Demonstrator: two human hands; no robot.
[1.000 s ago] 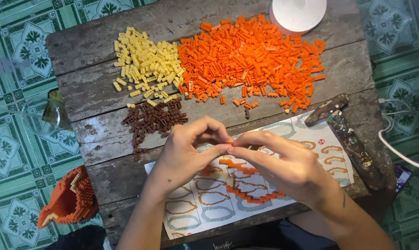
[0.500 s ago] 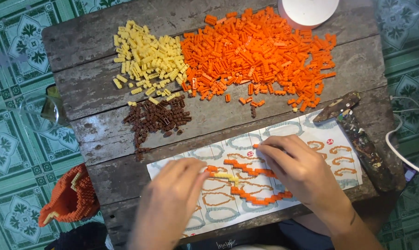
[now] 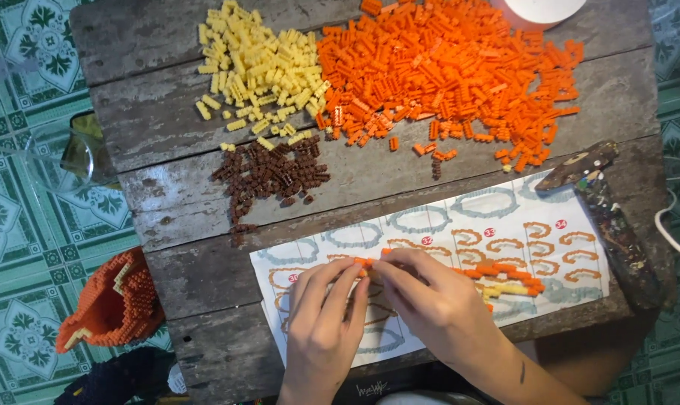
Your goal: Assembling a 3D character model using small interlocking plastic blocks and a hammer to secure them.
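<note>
Far left, off the table edge, an orange brick-built piece (image 3: 113, 309) sits on the green tiled floor (image 3: 17, 225), parked out of the way. On the wooden table (image 3: 167, 127), the loose bricks lie sorted by colour: a yellow pile (image 3: 257, 64), a small brown pile (image 3: 272, 174) below it, and a big orange heap (image 3: 452, 79) to the right, all within easy reach above the work. Nearer the person, the printed instruction sheet (image 3: 445, 225) lies flat, so rows can be laid over its drawn outlines. The left hand (image 3: 326, 319) comes in with fingers narrowed, pinching the end of the orange brick strip (image 3: 366, 262). The right hand (image 3: 434, 304) meets it there, fingertips closed on the same strip from the other side, steadying the join. Further right, a finished orange and yellow row (image 3: 505, 281) rests on the sheet, and a paint-stained wooden tool (image 3: 610, 217) lies by its corner.
</note>
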